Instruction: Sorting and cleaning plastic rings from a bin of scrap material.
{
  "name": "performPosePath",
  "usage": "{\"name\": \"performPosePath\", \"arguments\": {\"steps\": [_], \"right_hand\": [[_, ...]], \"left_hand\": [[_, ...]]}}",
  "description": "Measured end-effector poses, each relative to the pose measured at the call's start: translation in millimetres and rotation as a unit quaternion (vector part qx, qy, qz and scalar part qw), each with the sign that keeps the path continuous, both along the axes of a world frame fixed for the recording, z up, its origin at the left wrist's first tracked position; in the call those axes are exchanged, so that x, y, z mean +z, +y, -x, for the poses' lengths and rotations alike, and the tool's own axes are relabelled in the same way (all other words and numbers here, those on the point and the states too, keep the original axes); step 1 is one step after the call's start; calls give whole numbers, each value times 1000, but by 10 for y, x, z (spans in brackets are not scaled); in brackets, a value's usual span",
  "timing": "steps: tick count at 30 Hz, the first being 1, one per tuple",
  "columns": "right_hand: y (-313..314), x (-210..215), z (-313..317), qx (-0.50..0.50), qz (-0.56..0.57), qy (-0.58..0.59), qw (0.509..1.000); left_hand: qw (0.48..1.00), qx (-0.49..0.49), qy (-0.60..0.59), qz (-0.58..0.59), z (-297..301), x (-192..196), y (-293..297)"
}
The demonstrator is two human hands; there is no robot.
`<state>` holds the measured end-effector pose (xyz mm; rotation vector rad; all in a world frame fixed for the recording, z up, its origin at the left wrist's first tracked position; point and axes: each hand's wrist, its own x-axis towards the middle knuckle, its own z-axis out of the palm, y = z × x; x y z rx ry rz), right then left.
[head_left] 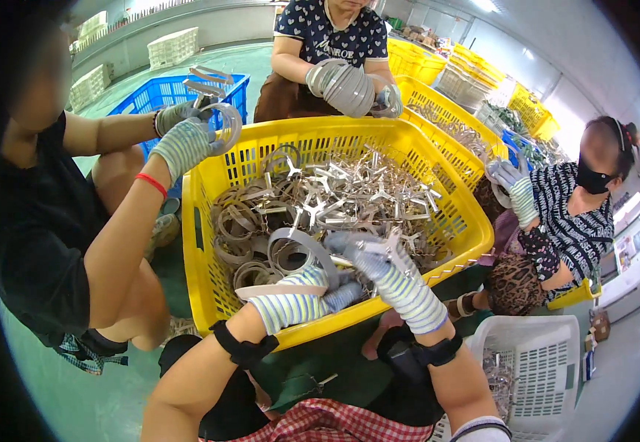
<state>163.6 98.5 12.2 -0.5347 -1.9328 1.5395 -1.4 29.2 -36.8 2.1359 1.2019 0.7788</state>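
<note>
Both my hands wear striped knit gloves and work over the near edge of a yellow plastic basket (196,254). My left hand (312,291) is closed on a flat, curved grey metal band (309,244), which bows up above the fingers. To its right, my right hand (382,269) is closed round a shiny three-armed metal piece (392,249); its fingertips are slightly blurred. Many loose round bands (239,221) fill the basket's left side. Bright three-armed metal pieces (314,211) lie heaped across its middle and right.
A co-worker's gloved hands (187,144) hold bands at the left. Another person's hands (349,88) hold stacked bands at the far side; a third co-worker's hand (515,188) is at the right. A white basket (555,346) stands near right, a blue crate (143,96) far left.
</note>
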Motion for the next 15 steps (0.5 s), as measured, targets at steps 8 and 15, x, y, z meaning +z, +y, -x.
{"name": "performPosePath", "arguments": {"steps": [8,15], "right_hand": [[145,-128,-224,-82,24,-19,996],[400,-198,-405,-15,327,134,935]], "left_hand": [[969,67,-193,-139,-112,8,63],[881,83,-372,279,137,510,-51]]}}
